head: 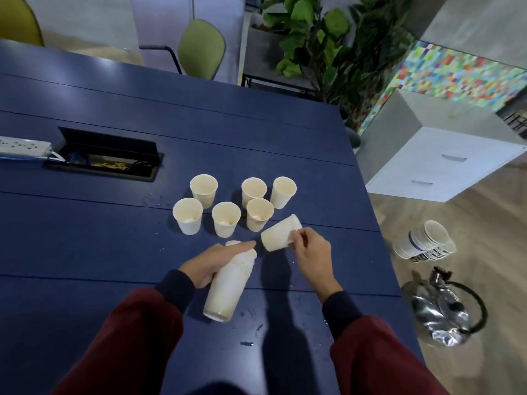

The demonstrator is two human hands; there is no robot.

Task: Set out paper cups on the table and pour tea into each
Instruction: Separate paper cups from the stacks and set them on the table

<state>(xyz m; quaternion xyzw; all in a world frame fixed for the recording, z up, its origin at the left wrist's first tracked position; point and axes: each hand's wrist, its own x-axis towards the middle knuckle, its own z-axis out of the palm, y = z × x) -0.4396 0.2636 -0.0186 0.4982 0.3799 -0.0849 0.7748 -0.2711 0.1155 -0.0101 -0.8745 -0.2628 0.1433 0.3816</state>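
1. Our right grip (309, 252) pinches 1 paper cup (281, 232), tilted over the right half of the desk (114, 238), its long axis pointing toward the far right corner.
2. The 6 upright cups (226, 219) cluster just beyond, toward the far edge. This grip is the nearer to them, and we judge the cup must turn upright before landing.
3. Our left grip (216, 266) wraps the tilted stack (228, 289).
4. The cups look pale and faintly stained.

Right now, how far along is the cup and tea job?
Done: six cups stand upright on the table. In hand: left hand grips the nested stack, right hand pinches one tilted cup, not yet set down. Left: placing remaining cups and pouring; the kettle sits on the floor.
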